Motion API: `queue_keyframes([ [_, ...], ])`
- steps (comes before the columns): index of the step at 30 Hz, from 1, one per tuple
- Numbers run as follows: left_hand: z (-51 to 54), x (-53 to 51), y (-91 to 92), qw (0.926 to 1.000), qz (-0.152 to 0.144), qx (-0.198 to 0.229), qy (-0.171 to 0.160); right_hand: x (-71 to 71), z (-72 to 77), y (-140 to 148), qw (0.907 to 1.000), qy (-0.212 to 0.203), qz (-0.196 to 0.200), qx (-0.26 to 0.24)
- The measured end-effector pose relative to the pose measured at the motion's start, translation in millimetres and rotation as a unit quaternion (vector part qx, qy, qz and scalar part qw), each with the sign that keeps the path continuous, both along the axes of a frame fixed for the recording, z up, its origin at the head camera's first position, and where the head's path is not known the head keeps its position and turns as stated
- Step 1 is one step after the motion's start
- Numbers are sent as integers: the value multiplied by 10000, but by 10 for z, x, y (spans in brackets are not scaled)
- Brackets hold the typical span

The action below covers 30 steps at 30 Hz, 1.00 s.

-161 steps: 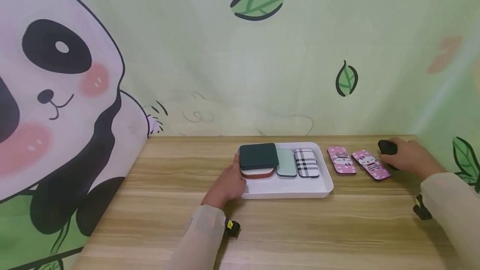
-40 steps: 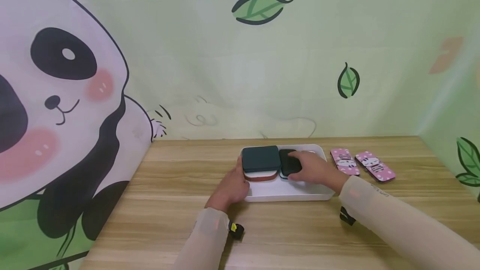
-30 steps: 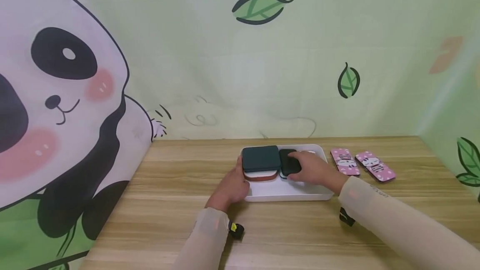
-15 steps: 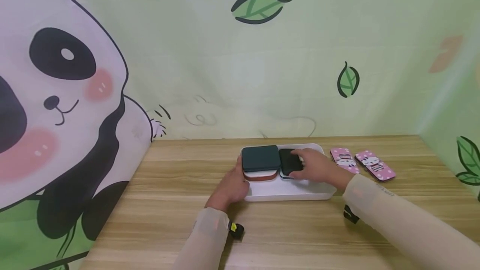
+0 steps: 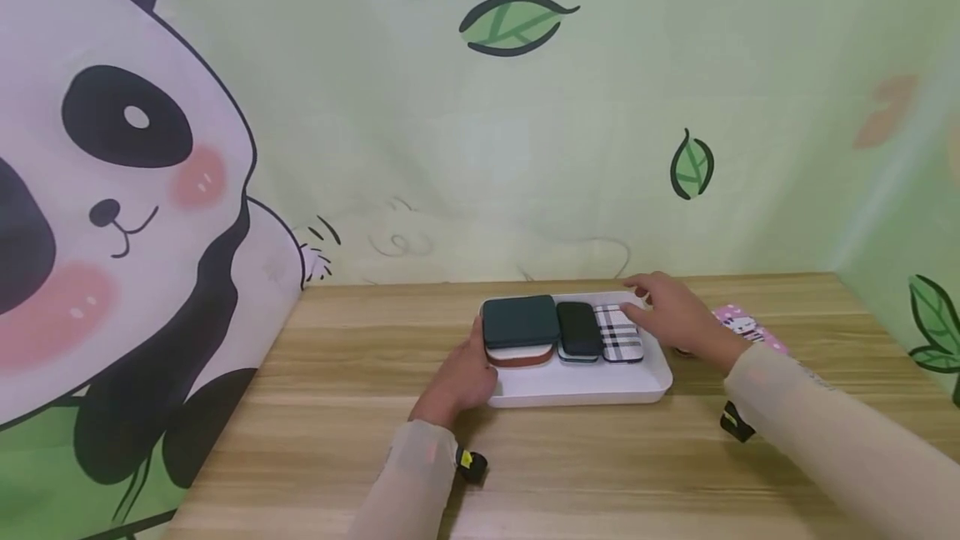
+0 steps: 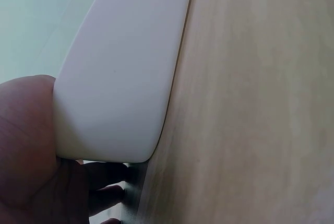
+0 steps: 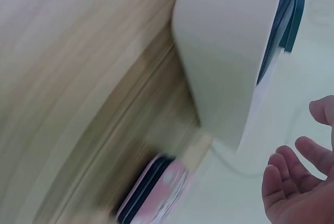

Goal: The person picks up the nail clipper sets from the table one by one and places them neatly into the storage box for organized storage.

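Observation:
A white tray (image 5: 577,392) stands on the table, and my left hand (image 5: 459,377) holds its left end, thumb at the rim and fingers against the outside in the left wrist view. Inside, a dark green case (image 5: 521,321) lies on white and brown ones at the left. Beside it a small black case (image 5: 579,328) rests on a mint one, mostly hidden. A plaid case (image 5: 619,333) lies to the right. My right hand (image 5: 678,317) hovers over the tray's right end with loosely bent fingers, holding nothing; in the right wrist view they are apart from the tray.
To the right of the tray lies a pink patterned case (image 5: 750,328), partly behind my right arm. Another pink case (image 7: 159,190) shows in the right wrist view. Behind the wooden table (image 5: 360,340) hangs a green printed backdrop (image 5: 375,148).
Earlier my right hand picked up the black case at the far right and set it on the mint one. Now it has let go and moved right. My left hand stays on the tray.

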<state>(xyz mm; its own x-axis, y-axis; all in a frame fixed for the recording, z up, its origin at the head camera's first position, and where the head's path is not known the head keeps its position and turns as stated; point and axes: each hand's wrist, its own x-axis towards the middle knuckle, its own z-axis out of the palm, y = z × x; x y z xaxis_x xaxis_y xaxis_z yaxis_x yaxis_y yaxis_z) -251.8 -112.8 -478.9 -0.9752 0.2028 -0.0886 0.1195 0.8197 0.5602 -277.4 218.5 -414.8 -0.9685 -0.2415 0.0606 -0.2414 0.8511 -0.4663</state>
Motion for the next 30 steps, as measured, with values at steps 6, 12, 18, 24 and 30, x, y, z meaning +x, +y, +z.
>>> queue_keyframes([
  [6, -4, 11, -7, 10000, 18, 18, -6, -5, -22, 241, 9990, 222, -192, 327],
  [12, 15, 25, -5, 10000, 18, -35, -34, -61, -113, 537, 9952, 394, -378, 810],
  [18, 10, 20, 6, 9999, 50, -22, -164, -54, -145, 861, 9903, 118, -658, 1220],
  [24, 5, 12, 3, 9998, 54, -56, -157, -41, -236, 1200, 9850, -85, -796, 1525],
  [30, -5, 4, -7, 9999, 28, -15, -123, -26, -307, 1453, 9812, -539, -600, 1753],
])
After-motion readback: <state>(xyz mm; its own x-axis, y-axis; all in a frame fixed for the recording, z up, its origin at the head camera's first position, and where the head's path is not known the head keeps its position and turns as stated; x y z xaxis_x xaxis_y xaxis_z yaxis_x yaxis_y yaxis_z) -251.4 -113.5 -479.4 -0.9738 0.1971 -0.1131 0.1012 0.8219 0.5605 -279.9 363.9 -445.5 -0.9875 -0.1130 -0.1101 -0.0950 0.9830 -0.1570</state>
